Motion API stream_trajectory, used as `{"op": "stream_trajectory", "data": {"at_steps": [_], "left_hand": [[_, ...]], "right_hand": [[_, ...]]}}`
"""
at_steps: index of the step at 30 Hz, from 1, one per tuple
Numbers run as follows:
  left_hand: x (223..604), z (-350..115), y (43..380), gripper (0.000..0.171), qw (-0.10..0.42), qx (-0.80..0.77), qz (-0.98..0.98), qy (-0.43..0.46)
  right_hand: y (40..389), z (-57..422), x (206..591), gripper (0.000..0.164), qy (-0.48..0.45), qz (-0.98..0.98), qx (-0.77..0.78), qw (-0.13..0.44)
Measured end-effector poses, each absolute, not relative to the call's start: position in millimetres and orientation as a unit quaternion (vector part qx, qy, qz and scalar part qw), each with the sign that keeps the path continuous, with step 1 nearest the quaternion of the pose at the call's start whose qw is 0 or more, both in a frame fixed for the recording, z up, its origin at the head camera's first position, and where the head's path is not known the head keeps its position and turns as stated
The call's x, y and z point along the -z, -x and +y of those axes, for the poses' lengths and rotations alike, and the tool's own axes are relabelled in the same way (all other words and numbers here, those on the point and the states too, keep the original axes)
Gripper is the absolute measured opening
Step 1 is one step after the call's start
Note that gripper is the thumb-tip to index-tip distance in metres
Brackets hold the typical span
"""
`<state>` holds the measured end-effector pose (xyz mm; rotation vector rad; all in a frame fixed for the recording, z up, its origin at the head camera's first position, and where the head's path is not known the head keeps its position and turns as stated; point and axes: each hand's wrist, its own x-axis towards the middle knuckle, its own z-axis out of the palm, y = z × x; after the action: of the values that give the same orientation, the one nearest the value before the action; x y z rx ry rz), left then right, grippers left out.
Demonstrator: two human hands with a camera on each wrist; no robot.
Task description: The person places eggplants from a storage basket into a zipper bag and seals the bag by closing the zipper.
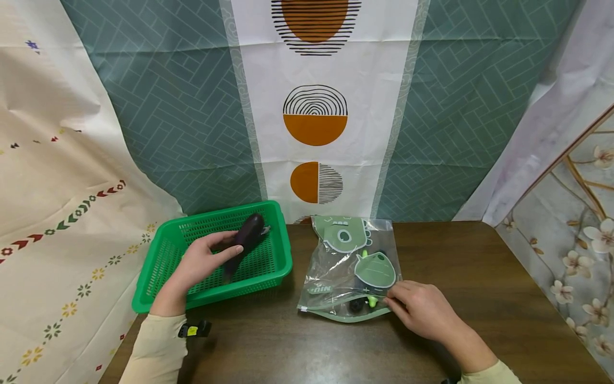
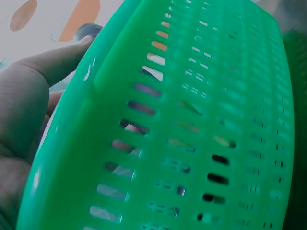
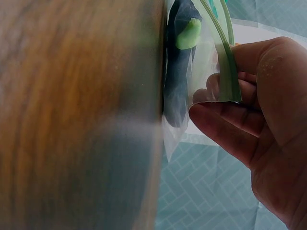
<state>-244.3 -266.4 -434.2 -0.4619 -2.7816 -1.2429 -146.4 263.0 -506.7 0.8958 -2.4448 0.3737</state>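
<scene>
Inside the green plastic basket [image 1: 284, 245], my left hand [image 1: 201, 264] grips a dark purple eggplant [image 1: 249, 230] between thumb and fingers. The eggplant lies slanted, its rounded end toward the back right. In the left wrist view, the basket's slotted wall [image 2: 115, 139] covers most of the hand's work. On the right, a clear zip bag [image 1: 331, 272] with green print lies on the table. My right hand [image 1: 424, 309] pinches the right end of its green zip edge [image 3: 229, 72]. A long dark vegetable [image 3: 176, 86] and a bright green piece [image 3: 189, 34] show inside the bag.
The brown wooden table [image 1: 268, 346] carries the basket at left and the bag near the middle. A patterned cloth [image 1: 182, 106] hangs behind its back edge. Cream cloth [image 1: 72, 213] borders the left side, and flowered cloth [image 1: 575, 266] the right.
</scene>
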Motion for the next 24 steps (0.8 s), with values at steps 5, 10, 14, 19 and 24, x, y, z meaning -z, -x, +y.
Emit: {"op": "stream_trajectory", "data": {"at_steps": [5, 10, 14, 19, 24], "left_hand": [[433.7, -259.5, 242.9, 0.055, 0.045, 0.43, -0.889, 0.147], [433.7, -253.1, 243.1, 0.053, 0.069, 0.448, -0.88, 0.143], [432.5, -247.0, 242.5, 0.05, 0.08, 0.474, -0.865, 0.143], [428.9, -239.1, 238.2, 0.05, 0.085, 0.501, -0.85, 0.142], [424.2, -232.6, 233.8, 0.049, 0.094, 0.518, -0.837, 0.148]], "right_hand": [[146.3, 262.7, 506.0, 0.022, -0.329, -0.899, -0.14, 0.252], [146.6, 262.7, 506.3, 0.022, -0.333, -0.897, -0.14, 0.255], [146.5, 262.8, 506.5, 0.022, -0.334, -0.897, -0.14, 0.255], [146.3, 262.8, 506.5, 0.021, -0.333, -0.898, -0.141, 0.252], [146.7, 263.0, 506.5, 0.022, -0.334, -0.896, -0.138, 0.257]]}}
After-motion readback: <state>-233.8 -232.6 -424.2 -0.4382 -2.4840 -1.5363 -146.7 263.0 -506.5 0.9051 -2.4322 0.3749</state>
